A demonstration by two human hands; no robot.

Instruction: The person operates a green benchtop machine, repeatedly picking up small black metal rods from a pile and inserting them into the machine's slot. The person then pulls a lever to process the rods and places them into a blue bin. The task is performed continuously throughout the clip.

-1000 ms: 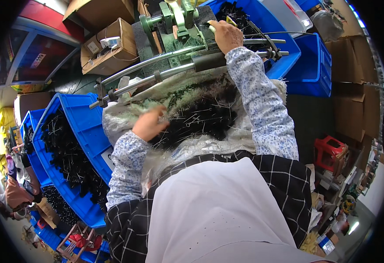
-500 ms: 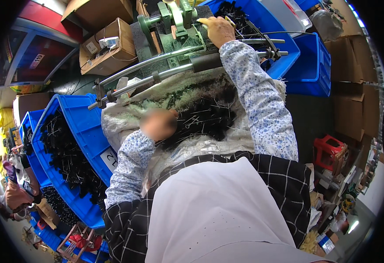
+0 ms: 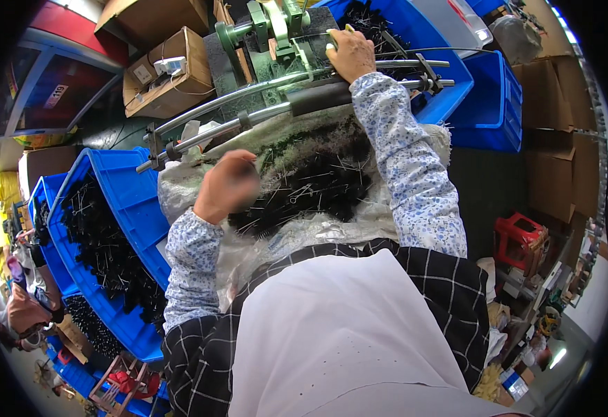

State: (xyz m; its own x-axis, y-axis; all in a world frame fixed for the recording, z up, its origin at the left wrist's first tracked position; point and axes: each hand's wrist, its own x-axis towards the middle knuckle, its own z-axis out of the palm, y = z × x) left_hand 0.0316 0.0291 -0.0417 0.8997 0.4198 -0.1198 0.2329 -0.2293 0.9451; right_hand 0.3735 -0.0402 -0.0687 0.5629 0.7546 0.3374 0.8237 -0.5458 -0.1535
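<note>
My right hand (image 3: pixel 352 55) is at the right side of a green bench machine (image 3: pixel 276 31). Its fingers are bent together, with yellowish coverings on the tips; whatever they hold is too small to make out. My left hand (image 3: pixel 226 187) hovers over the left edge of a pile of small black wire-stemmed brushes (image 3: pixel 311 191). A blur covers much of that hand, so its grip does not show. The pile lies on a pale plastic sheet (image 3: pixel 238 260) across my lap. Thin bright wire stems stick out among the dark bristles.
Metal bars (image 3: pixel 227 128) with a dark sleeve cross between me and the machine. A blue crate (image 3: pixel 120 187) of black brushes stands at left, another blue crate (image 3: pixel 450 87) at far right. Beside the machine sits an open cardboard box (image 3: pixel 172 83); a red stool (image 3: pixel 519 240) is at right.
My left hand has drawn left and slightly away from me, off the middle of the brush pile. The right hand stays by the machine, shifted slightly right.
</note>
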